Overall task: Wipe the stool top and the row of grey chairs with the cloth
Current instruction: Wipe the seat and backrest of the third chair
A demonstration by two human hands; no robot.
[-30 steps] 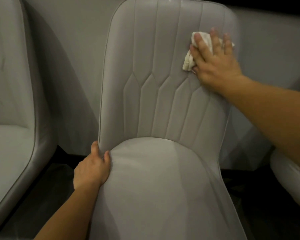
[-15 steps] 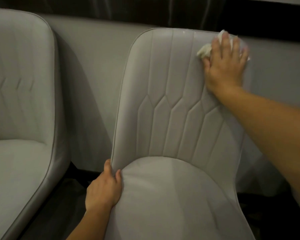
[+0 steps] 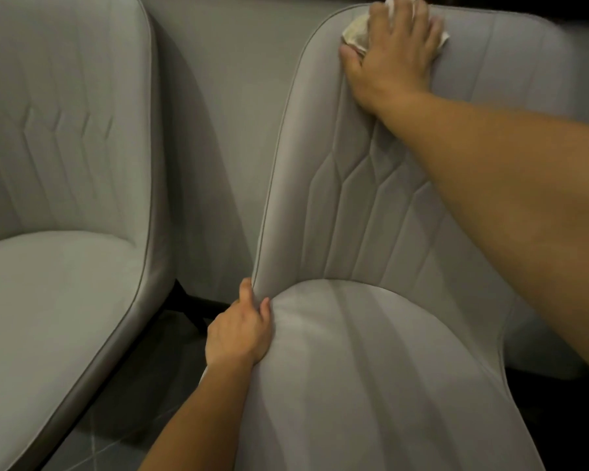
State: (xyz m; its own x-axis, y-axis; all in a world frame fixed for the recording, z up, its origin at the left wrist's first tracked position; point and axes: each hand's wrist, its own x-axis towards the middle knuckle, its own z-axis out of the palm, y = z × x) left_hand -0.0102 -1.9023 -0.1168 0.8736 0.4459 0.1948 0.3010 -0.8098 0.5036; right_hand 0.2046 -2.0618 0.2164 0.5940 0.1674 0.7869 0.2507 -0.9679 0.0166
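Right hand (image 3: 391, 52) flat, fingers spread – arm outstretched, left hand (image 3: 239, 331) gripping – fingers curled

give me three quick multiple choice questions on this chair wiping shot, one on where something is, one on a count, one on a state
1. Where on the chair is the cloth?
A. on the seat
B. at the top of the backrest
C. on the floor

2. How many grey chairs show a backrest?
A. two
B. four
C. five

3. What is the left hand doing?
A. hanging free
B. holding a bottle
C. gripping the chair's edge

Answers:
1 B, the right hand presses the cloth flat near the top edge of the right chair.
2 A, the right chair and the left chair.
3 C, its fingers curl round the side edge where seat meets backrest.
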